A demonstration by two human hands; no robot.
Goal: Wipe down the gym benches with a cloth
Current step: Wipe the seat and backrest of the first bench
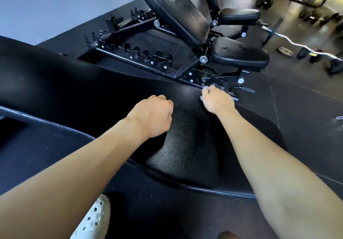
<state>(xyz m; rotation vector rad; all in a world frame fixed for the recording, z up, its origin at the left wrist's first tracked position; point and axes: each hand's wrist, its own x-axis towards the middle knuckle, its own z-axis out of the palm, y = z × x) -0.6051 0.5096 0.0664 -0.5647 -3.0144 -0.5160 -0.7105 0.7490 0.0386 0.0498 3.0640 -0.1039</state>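
The black bench (65,82) fills the middle of the frame. The left hand (154,116) makes a fist on it. The right hand (216,100) curls at its far edge. What they hold is hidden. The rough black patch (185,146) between them may be the cloth.

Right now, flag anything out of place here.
A curl bar and a loose weight plate lie on the floor right of the incline bench, whose backrest looks scuffed. No cloth is visible.
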